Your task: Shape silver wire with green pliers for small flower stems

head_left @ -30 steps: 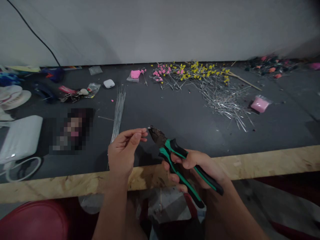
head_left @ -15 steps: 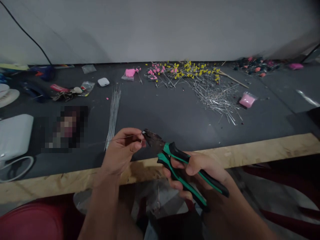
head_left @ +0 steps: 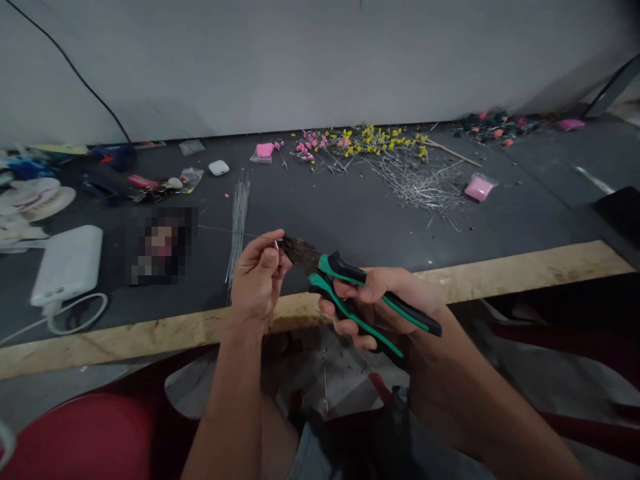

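My right hand [head_left: 380,300] is wrapped round the green and black handles of a pair of pliers [head_left: 340,270]. Their dark jaws point left and meet a small silvery piece of wire [head_left: 279,244] at my left fingertips. My left hand [head_left: 257,273] pinches this wire between thumb and fingers, above the table's front edge. Behind my left hand lies a bundle of straight thin wires [head_left: 240,220]. Farther back are a heap of loose wires [head_left: 425,187], yellow-tipped wires [head_left: 375,140] and pink-tipped wires [head_left: 310,143].
On the left are a white power bank [head_left: 70,263] with a cable, keys [head_left: 155,190] and a white case [head_left: 219,168]. A pink packet [head_left: 480,187] lies right of the wire heap. Wood [head_left: 165,333] edges the table; a red chair [head_left: 90,437] stands below.
The view has shifted, so the table items at left appear farther right. Both hands and the pliers appear higher in the picture, and my left hand has turned more upright, still pinching the wire.
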A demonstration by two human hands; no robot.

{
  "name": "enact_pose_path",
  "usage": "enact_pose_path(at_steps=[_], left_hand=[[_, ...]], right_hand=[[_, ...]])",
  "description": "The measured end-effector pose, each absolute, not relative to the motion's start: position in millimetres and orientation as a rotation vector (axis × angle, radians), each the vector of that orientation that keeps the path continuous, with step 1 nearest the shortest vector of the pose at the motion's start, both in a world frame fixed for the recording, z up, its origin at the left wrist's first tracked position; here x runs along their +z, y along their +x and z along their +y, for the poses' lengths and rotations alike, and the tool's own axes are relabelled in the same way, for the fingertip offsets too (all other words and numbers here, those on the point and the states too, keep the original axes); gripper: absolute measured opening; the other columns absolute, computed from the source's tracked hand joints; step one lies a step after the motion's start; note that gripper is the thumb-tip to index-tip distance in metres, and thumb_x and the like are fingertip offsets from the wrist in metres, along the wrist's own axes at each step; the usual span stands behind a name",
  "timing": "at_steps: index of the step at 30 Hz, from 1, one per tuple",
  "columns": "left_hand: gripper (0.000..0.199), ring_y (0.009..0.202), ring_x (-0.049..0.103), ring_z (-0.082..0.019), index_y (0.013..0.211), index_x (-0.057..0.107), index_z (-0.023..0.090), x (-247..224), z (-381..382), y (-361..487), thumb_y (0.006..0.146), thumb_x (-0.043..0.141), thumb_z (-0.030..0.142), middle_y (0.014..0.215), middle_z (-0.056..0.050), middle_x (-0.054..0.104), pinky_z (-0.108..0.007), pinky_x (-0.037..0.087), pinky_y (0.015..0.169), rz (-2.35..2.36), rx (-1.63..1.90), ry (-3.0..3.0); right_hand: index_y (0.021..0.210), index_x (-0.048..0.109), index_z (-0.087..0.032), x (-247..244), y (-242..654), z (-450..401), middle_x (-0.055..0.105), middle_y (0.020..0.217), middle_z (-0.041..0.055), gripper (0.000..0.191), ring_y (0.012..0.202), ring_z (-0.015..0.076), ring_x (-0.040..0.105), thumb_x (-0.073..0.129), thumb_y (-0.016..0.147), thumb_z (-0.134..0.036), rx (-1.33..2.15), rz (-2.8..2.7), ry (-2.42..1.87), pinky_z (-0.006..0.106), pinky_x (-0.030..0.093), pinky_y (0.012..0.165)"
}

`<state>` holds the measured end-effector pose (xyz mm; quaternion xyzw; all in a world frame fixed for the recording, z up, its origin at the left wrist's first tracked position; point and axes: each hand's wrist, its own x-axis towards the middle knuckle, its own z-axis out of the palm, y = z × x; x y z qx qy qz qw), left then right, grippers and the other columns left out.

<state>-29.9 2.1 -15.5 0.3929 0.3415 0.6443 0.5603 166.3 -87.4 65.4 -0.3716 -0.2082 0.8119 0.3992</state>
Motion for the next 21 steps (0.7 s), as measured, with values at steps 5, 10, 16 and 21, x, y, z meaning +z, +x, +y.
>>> enact_pose_path(at_steps=[5, 10, 16, 21], left_hand=[[0.025, 0.051, 0.057, -0.005, 0.081, 0.073, 0.027, -19, 6, -31, 0.059, 0.083, 0.034, 0.061, 0.006, 0.064, -0.015, 0.051, 0.051, 0.803, 1.509, 0.841], [0.031, 0.05, 0.056, -0.005, 0.076, 0.073, 0.026, -18, 14, -23, 0.05, 0.088, 0.031, 0.062, 0.007, 0.065, -0.017, 0.05, 0.048, 0.773, 1.556, 0.862], [0.021, 0.049, 0.051, -0.004, 0.076, 0.072, 0.022, -20, 34, -19, 0.059, 0.083, 0.028, 0.063, 0.004, 0.063, -0.017, 0.042, 0.046, 0.893, 1.737, 1.068], [0.008, 0.047, 0.048, -0.006, 0.074, 0.068, 0.017, -24, 43, -13, 0.071, 0.072, 0.023, 0.054, 0.006, 0.056, -0.019, 0.038, 0.046, 1.289, 1.915, 1.331]], right_hand=[[0.085, 0.062, -0.021, 61, 166, -98, 0.063, 0.083, 0.0056, 0.012, 0.068, 0.0165, 0.057, 0.063, 0.076, -0.028, 1.977, -0.55, -0.931, 0.025, 0.045, 0.051], [0.078, 0.058, -0.021, 57, 175, -85, 0.062, 0.079, 0.0053, 0.011, 0.06, 0.0157, 0.055, 0.063, 0.073, -0.03, 2.164, -0.649, -0.807, 0.026, 0.043, 0.045], [0.083, 0.054, -0.022, 41, 178, -46, 0.062, 0.085, 0.0036, 0.013, 0.069, 0.0152, 0.058, 0.059, 0.071, -0.024, 2.194, -0.666, -0.745, 0.021, 0.044, 0.047], [0.079, 0.056, -0.015, 19, 170, -7, 0.059, 0.068, 0.0038, 0.015, 0.058, 0.0125, 0.054, 0.054, 0.065, -0.021, 2.469, -0.766, -0.728, 0.021, 0.046, 0.047]])
